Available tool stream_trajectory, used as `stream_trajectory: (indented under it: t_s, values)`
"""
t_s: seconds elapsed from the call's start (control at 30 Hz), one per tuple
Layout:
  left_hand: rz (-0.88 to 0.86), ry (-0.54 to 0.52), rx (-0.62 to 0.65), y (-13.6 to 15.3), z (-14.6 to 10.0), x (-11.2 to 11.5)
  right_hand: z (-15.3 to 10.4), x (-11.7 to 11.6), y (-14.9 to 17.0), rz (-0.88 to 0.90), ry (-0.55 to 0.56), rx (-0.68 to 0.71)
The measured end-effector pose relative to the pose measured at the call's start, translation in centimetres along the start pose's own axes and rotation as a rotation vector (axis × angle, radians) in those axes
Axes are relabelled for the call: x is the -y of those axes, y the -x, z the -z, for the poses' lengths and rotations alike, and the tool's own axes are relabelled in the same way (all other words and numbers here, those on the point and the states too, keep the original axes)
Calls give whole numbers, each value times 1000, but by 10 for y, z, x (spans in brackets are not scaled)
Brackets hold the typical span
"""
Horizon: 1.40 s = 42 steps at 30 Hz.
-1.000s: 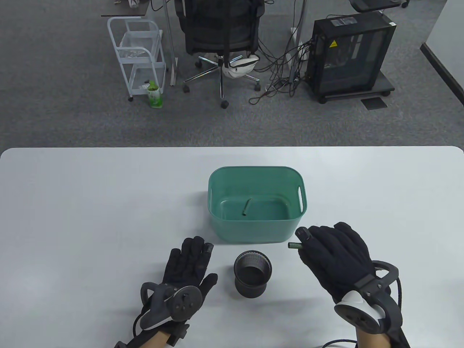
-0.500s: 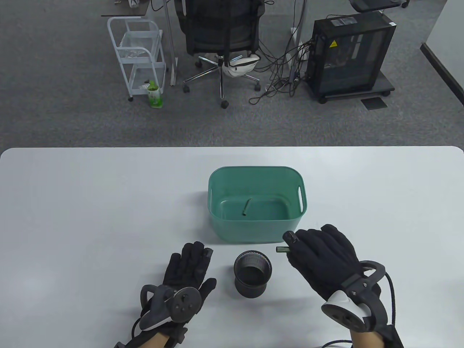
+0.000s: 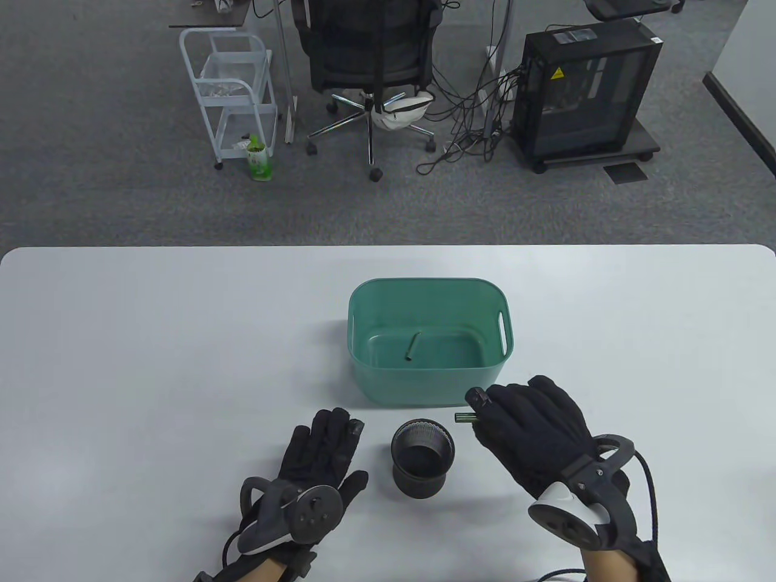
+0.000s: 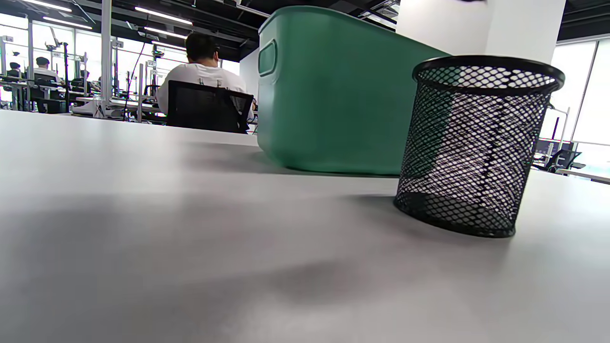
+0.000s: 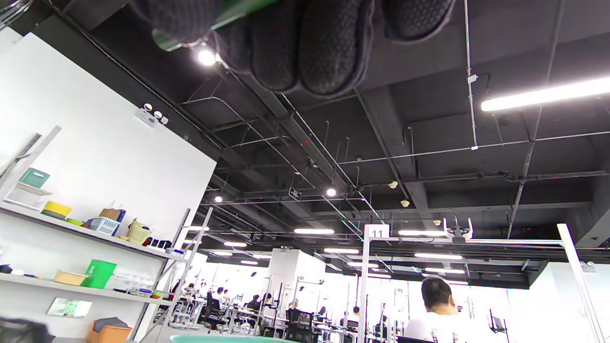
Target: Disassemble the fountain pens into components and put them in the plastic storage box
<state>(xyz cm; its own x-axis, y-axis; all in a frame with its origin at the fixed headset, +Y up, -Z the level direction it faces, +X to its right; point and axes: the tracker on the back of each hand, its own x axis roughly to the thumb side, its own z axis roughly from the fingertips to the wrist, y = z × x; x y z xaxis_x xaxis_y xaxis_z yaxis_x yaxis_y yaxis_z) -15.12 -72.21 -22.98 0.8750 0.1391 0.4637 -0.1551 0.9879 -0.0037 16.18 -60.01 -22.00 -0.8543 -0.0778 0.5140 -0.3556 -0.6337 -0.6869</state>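
A green plastic storage box (image 3: 364, 327) stands mid-table with one green pen part (image 3: 413, 346) lying on its floor. My right hand (image 3: 521, 424) hovers just in front of the box's near right corner and grips a dark green pen piece (image 3: 464, 416), whose end pokes out leftward. In the right wrist view the curled fingers (image 5: 305, 43) close around the green piece (image 5: 228, 14). My left hand (image 3: 324, 445) lies flat on the table with straight fingers, left of a black mesh pen cup (image 3: 422, 458), holding nothing. The left wrist view shows the cup (image 4: 476, 143) and box (image 4: 333, 95).
The black mesh cup stands between both hands, close in front of the box. The white table (image 3: 151, 364) stretches wide to left and right. Beyond its far edge are an office chair (image 3: 370, 54), a white cart (image 3: 233, 91) and a black cabinet (image 3: 585, 91).
My right hand has moved left and slightly toward me with the green pen piece, nearing the mesh cup. The left hand has slid a little to the right and nearer.
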Motion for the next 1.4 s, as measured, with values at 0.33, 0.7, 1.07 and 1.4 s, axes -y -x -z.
stream_trajectory:
  t_s: [0.33, 0.7, 1.07, 1.4]
  values:
    - [-8, 4, 18, -2, 0, 1, 3, -27, 15, 2, -97, -102]
    - [-24, -4, 41, -2, -1, 2, 43, -79, 41, 3, -271, -207]
    - [-33, -13, 37, 0, -2, 1, 67, -122, 58, 28, -445, -311]
    - [-36, -9, 32, 1, -2, 1, 72, -145, 61, 31, -521, -362]
